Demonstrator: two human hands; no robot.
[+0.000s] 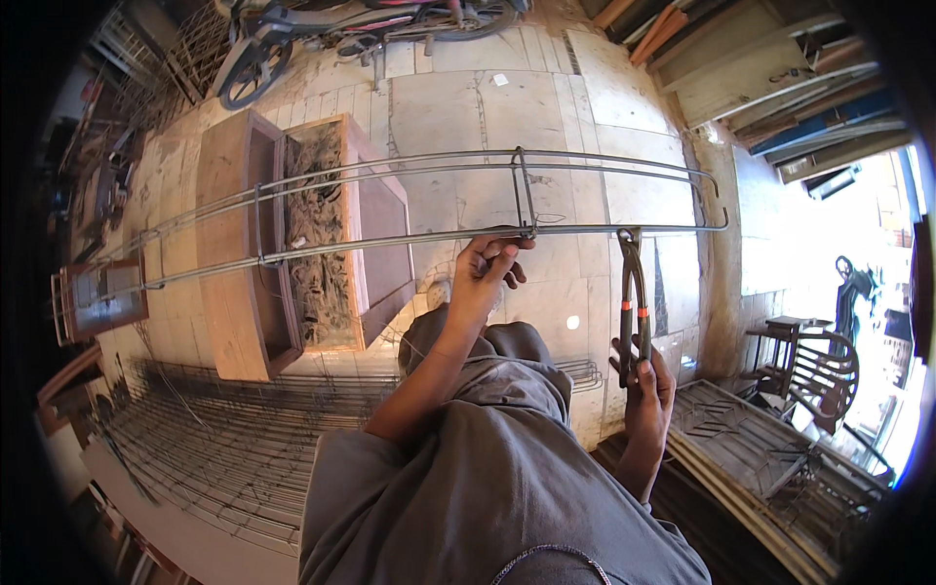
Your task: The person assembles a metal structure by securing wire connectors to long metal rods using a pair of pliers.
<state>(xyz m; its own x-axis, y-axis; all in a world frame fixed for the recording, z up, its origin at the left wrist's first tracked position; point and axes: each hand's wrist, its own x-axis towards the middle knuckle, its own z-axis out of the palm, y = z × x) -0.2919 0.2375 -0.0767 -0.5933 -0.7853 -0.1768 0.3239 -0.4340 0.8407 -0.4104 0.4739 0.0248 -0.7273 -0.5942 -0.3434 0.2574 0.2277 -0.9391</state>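
Grey cloth of the person's shirt filled the lower middle of the view, with both forearms rising out of it. To the right, the right hand was wrapped around the two orange-and-black handles of a pair of pincers, fingers closed on them and pressing the handles close together. The tool stood nearly upright, its dark head up at the lower rod of a long steel rod cage and touching it near the cage's right end.

Higher and to the left, the left hand reached up to the same lower rod, fingers curled and pinching at the spot where an upright rectangular tie loop crossed it; whether a thin binding wire sat between the fingertips could not be told. The cage ran level across the whole middle of the view, bowed by the lens, made of several long parallel rods held by loops, with another loop well to the left.

Below the cage on the left lay a heap of welded wire mesh. Beyond it stood a wooden box with scrap-like tangles inside, resting on a floor of pale boards. Stacked metal frames lay to the right, near a chair. Farthest off, at the top edge, a motorbike was parked.
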